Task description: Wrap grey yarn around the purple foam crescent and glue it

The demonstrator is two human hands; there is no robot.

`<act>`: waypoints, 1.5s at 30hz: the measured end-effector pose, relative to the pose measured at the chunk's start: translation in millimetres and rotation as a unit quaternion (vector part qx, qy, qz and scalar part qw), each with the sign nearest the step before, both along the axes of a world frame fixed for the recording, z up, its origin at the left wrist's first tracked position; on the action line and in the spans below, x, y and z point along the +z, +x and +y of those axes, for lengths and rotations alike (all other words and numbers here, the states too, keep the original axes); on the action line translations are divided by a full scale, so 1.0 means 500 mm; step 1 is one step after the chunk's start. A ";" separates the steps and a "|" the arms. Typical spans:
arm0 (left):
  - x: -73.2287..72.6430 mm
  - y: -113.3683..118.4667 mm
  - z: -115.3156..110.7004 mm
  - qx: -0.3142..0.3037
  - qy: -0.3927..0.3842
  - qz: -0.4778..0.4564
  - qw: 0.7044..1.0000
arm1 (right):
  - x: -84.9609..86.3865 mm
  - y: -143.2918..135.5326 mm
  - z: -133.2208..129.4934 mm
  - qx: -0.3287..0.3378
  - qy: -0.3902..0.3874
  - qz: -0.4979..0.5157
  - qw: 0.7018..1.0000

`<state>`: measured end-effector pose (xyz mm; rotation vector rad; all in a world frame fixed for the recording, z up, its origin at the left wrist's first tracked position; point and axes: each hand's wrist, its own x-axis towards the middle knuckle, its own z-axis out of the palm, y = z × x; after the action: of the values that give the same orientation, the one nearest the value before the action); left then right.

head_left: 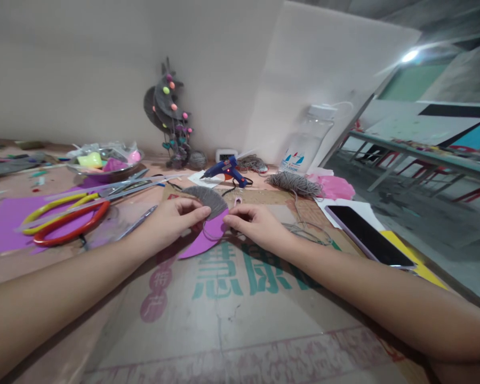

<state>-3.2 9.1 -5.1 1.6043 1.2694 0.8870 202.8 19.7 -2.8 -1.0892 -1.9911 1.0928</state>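
A purple crescent cutout [203, 244] hangs slanted over the cardboard, its upper part wrapped in grey yarn [208, 200]. My left hand [180, 216] pinches the wrapped part at its left edge between thumb and fingers. At the crescent's right edge, my right hand [260, 224] is closed in a pinch on the grey yarn; its fingertips are partly hidden. A loose loop of yarn crosses the bare purple part. More strand [310, 233] lies right of my right hand, below a grey yarn bundle [295, 184].
Behind my hands sits a blue glue gun [228, 172]. Scissors [70, 218] and a pen [138, 221] lie left, near a bowl [104, 169]. A phone [368, 234] and a bottle [306, 138] are right. A decorated moon hanging [170, 106] stands at the wall. Cardboard [176, 341] covers the table.
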 end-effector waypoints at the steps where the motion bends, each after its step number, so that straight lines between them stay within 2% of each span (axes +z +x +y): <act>1: -0.002 -0.001 0.001 -0.005 -0.001 0.004 1.000 | -0.002 0.000 0.000 -0.003 -0.008 0.000 1.000; 4: -0.007 -0.002 0.005 -0.019 0.000 0.012 1.000 | -0.006 0.002 0.002 -0.003 -0.023 -0.001 1.000; 9: -0.003 -0.002 0.007 -0.023 0.038 0.045 0.998 | -0.006 0.002 0.001 0.004 -0.002 -0.007 1.000; 16: 0.010 0.006 -0.004 0.032 0.025 0.017 0.999 | 0.000 -0.004 0.000 0.010 -0.034 0.029 0.999; 20: 0.009 0.007 -0.005 0.037 0.018 -0.002 0.999 | -0.001 -0.003 0.000 -0.001 -0.043 0.039 0.998; 22: 0.006 0.007 -0.002 0.026 0.022 -0.035 0.999 | -0.005 0.000 0.002 -0.004 -0.061 0.071 0.996; 26: -0.002 0.008 0.004 0.005 -0.003 -0.164 0.986 | -0.012 0.005 0.009 -0.015 -0.079 0.142 0.987; 28: -0.005 0.009 0.005 0.009 -0.022 -0.185 0.982 | -0.014 0.007 0.012 -0.019 -0.081 0.151 0.985; 38: -0.003 0.004 0.007 0.004 0.034 -0.040 0.999 | -0.011 0.003 0.008 0.020 -0.107 0.142 0.984; 45: -0.008 -0.002 0.007 -0.048 0.078 0.013 0.996 | -0.012 0.003 0.007 0.015 -0.100 0.147 0.984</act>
<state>-4.2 12.7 -9.2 1.7895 1.1544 0.9260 204.5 23.3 -8.7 -0.9350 -1.6984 1.4061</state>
